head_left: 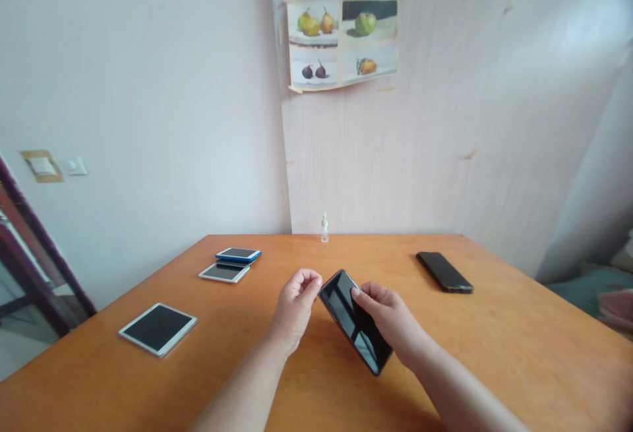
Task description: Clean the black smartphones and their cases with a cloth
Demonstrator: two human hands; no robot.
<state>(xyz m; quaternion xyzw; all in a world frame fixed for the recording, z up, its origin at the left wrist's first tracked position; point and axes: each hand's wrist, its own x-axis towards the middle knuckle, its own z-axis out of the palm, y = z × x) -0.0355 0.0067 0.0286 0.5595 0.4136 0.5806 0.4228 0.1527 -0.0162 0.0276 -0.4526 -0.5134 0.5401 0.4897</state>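
Note:
My right hand (383,307) grips a black smartphone (353,323) by its right edge, thumb on the glossy screen and the other fingers mostly hidden behind it. The phone is tilted above the table, its screen towards me with bright reflections. Close to its upper left corner is my left hand (295,307), fingers curled and thumb and forefinger pinched together. Whether something thin is in that pinch, or whether the fingertips touch the corner, I cannot tell.
On the wooden table (316,412), a white-framed tablet (158,328) lies at left. Behind it, a blue-edged device (239,254) partly overlaps a white one (225,272). A small clear bottle (324,229) stands at the far edge. A dark phone-like device (444,272) lies right.

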